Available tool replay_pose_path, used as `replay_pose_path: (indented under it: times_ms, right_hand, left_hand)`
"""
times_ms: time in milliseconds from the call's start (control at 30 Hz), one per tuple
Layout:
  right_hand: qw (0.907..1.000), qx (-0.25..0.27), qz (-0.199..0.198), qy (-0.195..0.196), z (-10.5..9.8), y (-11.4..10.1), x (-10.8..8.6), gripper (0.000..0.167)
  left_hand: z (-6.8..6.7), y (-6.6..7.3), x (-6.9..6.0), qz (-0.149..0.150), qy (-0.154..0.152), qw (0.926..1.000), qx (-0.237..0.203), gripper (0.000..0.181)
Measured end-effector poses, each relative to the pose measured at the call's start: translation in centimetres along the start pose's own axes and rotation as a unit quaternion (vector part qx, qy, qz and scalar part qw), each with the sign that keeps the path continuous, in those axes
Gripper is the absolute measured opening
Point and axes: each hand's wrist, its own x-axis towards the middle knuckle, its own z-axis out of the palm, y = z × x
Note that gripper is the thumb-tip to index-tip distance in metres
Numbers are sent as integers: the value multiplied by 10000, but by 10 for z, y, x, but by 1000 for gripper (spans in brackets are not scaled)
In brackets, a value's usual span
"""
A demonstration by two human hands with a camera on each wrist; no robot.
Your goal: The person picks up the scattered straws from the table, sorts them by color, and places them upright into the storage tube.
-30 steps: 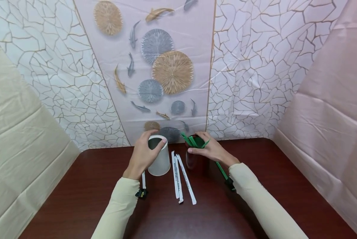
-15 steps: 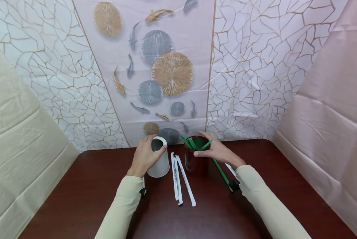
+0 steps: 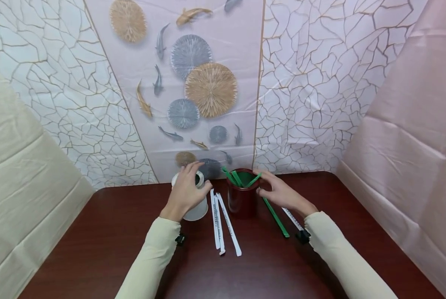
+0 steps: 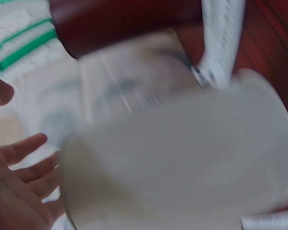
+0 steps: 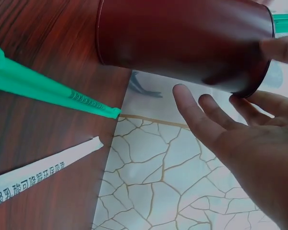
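White cup (image 3: 196, 211), left, and red cup (image 3: 241, 203), right, stand toward the far side of the table (image 3: 81, 249), white straws (image 3: 219, 226) between. Left hand (image 3: 186, 193) and right hand (image 3: 282, 194) have loosened, fingers parted by the cups; contact is unclear, but both cups seem self-standing.

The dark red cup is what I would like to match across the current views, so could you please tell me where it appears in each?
Head: the dark red cup is just right of centre, in the lower half.
Left wrist: at the top edge, left of centre, partly cut off.
Right wrist: at the top edge, right of centre, partly cut off.
Shared landmark: the green straws sticking out of its mouth.
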Motion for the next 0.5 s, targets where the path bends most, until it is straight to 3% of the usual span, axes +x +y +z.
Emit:
replay_pose_path:
  times_ms: [100, 200, 367, 500]
  right_hand:
    - [9997, 234, 18, 14, -1, -4, 1, 57]
    - [9980, 624, 39, 2, -1, -10, 2, 52]
    - [9963, 822, 246, 33, 2, -11, -1, 49]
    - [9929, 1127, 376, -17, 4, -10, -4, 50]
  left_hand:
    - [6, 19, 2, 41, -363, 9956, -863, 65]
    - [21, 34, 6, -127, -650, 9875, -1429, 74]
    - [61, 41, 13, -655, -900, 9740, -1974, 109]
    - [87, 41, 17, -761, -843, 9682, -2229, 116]
